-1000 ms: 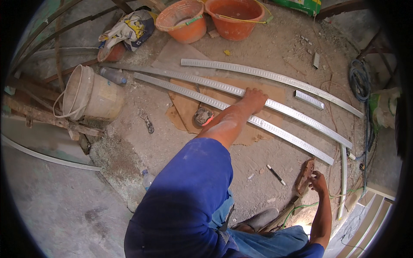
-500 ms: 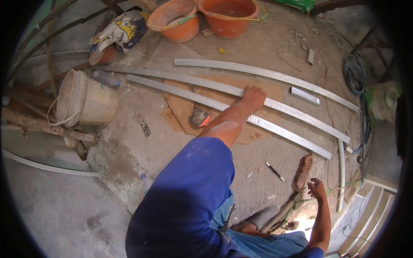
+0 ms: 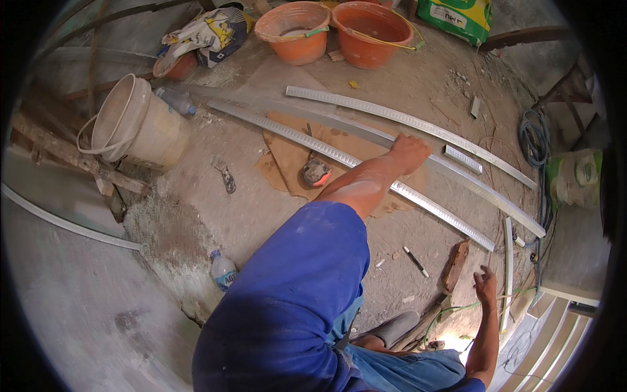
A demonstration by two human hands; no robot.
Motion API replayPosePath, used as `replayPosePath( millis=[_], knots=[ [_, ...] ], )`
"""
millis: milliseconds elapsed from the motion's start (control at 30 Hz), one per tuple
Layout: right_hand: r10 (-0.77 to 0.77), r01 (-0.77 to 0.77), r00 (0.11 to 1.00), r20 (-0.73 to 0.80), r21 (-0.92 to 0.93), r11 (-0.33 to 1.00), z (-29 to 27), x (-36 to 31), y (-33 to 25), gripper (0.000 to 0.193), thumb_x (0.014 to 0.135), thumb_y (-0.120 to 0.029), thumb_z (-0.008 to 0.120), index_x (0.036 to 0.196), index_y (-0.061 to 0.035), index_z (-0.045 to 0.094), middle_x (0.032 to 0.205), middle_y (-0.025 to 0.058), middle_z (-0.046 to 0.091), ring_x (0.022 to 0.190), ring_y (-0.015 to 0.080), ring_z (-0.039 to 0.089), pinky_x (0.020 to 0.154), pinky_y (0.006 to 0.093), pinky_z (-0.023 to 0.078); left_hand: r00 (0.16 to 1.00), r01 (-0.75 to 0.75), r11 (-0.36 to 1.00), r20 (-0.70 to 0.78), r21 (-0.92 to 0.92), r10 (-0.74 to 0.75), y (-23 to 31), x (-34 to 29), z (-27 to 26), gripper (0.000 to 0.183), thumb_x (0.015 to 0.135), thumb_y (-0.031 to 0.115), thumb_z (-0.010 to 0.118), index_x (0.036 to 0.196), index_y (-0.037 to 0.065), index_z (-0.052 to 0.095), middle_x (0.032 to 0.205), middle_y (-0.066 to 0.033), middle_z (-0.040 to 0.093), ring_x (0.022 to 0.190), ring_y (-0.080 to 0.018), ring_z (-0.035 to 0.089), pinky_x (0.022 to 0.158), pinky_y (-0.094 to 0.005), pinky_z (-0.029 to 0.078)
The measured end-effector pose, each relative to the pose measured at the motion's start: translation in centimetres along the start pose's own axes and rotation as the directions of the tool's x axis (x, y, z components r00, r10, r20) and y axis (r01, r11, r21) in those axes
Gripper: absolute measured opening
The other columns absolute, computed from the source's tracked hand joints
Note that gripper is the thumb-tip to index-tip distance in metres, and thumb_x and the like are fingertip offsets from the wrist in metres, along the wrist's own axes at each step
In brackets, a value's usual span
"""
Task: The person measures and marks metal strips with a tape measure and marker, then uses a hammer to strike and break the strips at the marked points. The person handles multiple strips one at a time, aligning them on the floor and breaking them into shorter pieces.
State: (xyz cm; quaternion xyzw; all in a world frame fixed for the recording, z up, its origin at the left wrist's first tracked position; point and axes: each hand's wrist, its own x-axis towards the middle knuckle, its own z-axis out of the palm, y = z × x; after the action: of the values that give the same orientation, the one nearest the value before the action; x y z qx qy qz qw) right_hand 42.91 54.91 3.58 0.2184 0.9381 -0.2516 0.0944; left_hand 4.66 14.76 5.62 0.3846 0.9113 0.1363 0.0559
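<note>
1. Your left hand (image 3: pixel 408 153) presses flat, fingers spread, on the middle metal strip (image 3: pixel 366 134), which lies on the concrete floor (image 3: pixel 215 209) running from upper left to lower right.
2. Your right hand (image 3: pixel 484 285) hovers open and holds nothing, near a short strip (image 3: pixel 507 274) and a wooden block (image 3: pixel 455 266), well apart from the left hand.
3. Two more strips flank the pressed one; a tape measure (image 3: pixel 316 172) sits on brown paper (image 3: pixel 287 157) just beside your forearm, with a pencil (image 3: pixel 415 261) and a white bucket (image 3: pixel 137 124) nearby.
</note>
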Motion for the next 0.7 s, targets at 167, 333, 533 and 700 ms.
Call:
replayPosePath(
  millis=[167, 333, 533, 700],
  knots=[
    [-0.37, 0.208, 0.814, -0.447, -0.37, 0.906, -1.8, 0.8, -7.6, 0.067, 0.086, -0.013, 0.073, 0.146, -0.004, 0.045, 0.133, 0.0254, 0.057, 0.124, 0.0406, 0.055, 0.107, 0.0439, 0.042, 0.959, -0.121, 0.992, 0.257, -0.026, 0.124, 2.0, -2.2, -2.5, 0.038, 0.081, 0.009, 0.067, 0.119, 0.011, 0.062, 0.117, -0.014, 0.068, 0.112, -0.0327, 0.065, 0.09, -0.0466, 0.052],
    [-0.396, 0.153, 0.862, -0.316, -0.583, 0.798, -3.5, 0.8, -17.6, 0.086, 0.077, -0.011, 0.08, 0.152, -0.0112, 0.037, 0.153, 0.0198, 0.04, 0.141, 0.0389, 0.038, 0.117, 0.0514, 0.028, 0.893, -0.234, 0.97, 0.379, -0.072, 0.243, 4.9, -4.2, -1.8, 0.04, 0.078, 0.011, 0.067, 0.118, 0.008, 0.063, 0.11, -0.0157, 0.071, 0.105, -0.0338, 0.068, 0.085, -0.046, 0.054],
    [-0.22, 0.188, 0.975, 0.007, -0.541, 0.82, -2.2, 1.1, -19.6, 0.079, 0.071, -0.016, 0.084, 0.141, -0.0131, 0.048, 0.134, 0.0171, 0.056, 0.127, 0.0373, 0.05, 0.108, 0.0532, 0.033, 0.818, -0.342, 0.923, 0.429, -0.174, 0.384, 10.6, -6.5, -1.8, 0.039, 0.077, 0.016, 0.069, 0.114, 0.008, 0.067, 0.109, -0.0153, 0.072, 0.102, -0.0331, 0.07, 0.085, -0.045, 0.055],
    [-0.275, 0.251, 0.961, 0.016, -0.467, 0.848, -0.7, 1.1, -19.7, 0.033, 0.076, -0.023, 0.079, 0.102, -0.0077, 0.067, 0.086, 0.0182, 0.07, 0.084, 0.041, 0.068, 0.072, 0.0478, 0.054, 0.858, -0.359, 0.918, 0.328, -0.17, 0.397, 9.4, -8.0, -3.8, 0.039, 0.077, 0.016, 0.069, 0.114, 0.005, 0.063, 0.11, -0.0183, 0.067, 0.104, -0.0377, 0.065, 0.085, -0.0477, 0.053]
  ],
)
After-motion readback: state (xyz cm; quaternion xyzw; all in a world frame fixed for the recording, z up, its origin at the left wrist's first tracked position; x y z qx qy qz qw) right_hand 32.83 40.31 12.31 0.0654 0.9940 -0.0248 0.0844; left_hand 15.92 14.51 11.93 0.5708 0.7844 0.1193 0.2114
